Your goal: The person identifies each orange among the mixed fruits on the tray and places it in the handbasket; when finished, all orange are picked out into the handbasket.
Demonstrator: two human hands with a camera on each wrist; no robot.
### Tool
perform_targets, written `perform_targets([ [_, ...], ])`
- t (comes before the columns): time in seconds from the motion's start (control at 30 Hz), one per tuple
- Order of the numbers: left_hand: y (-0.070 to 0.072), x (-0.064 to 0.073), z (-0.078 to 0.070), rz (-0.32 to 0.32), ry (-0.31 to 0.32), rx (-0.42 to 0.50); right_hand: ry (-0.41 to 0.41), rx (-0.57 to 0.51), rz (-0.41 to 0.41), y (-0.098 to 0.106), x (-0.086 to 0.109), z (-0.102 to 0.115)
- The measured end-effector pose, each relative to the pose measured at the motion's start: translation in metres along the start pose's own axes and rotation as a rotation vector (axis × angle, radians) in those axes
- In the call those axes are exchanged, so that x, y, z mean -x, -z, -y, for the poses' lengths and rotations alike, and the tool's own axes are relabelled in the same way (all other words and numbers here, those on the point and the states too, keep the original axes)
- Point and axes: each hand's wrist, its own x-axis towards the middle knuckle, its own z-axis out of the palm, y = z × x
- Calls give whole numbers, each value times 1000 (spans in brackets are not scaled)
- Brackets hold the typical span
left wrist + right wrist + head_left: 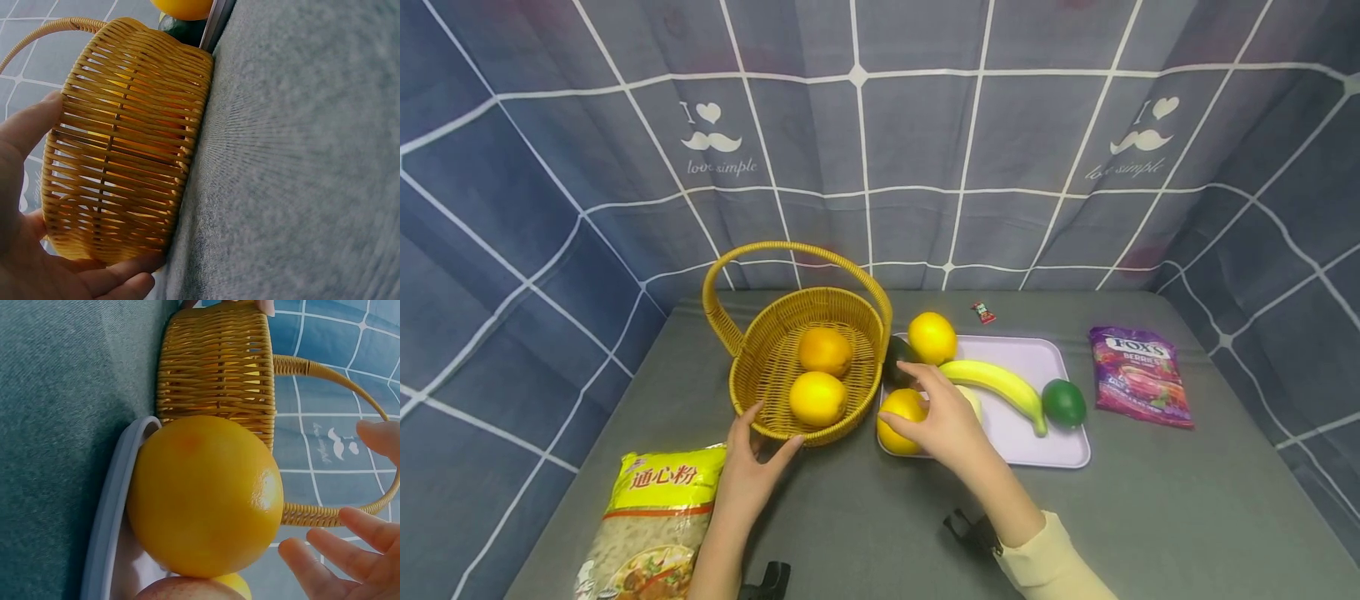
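My left hand (752, 467) grips the front rim of a yellow wicker basket (125, 144), its thumb and fingers spread along the wall. Inside the basket lie two orange fruits: one orange (825, 351) behind and a yellower one (817, 398) in front. My right hand (951, 421) hovers with spread fingers above an orange (206, 494) at the near left corner of a lilac tray (1007, 442). In the right wrist view a gap shows between those fingers and the orange. A dark avocado (896, 360) and another orange (932, 337) lie behind it.
A banana (996, 383), a green fruit (1064, 404) and a pale round fruit (972, 402), partly hidden, lie on the tray. A purple candy bag (1141, 377) is at right, a small red wrapper (983, 312) behind. A pasta bag (655, 517) lies by my left forearm.
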Motion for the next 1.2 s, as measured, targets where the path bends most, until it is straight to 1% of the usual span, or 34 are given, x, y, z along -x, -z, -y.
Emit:
perform_targets([
  [0.2, 2, 1, -2, 13, 16, -6, -3, 86, -8, 0, 4, -2],
  [0.37, 2, 0, -1, 12, 11, 9, 7, 172, -11, 0, 6, -4],
  [0.53, 1, 0, 0, 10, -2, 20, -21, 244, 18, -3, 6, -6],
  [0.7, 1, 1, 0, 13, 0, 19, -41, 274, 40, -5, 6, -6],
  [1.0, 0, 0, 1, 8, -6, 19, -15, 339, 41, -10, 7, -8],
  [1.2, 0, -1, 2, 8, -5, 23, 39, 420, 44, -17, 6, -9],
])
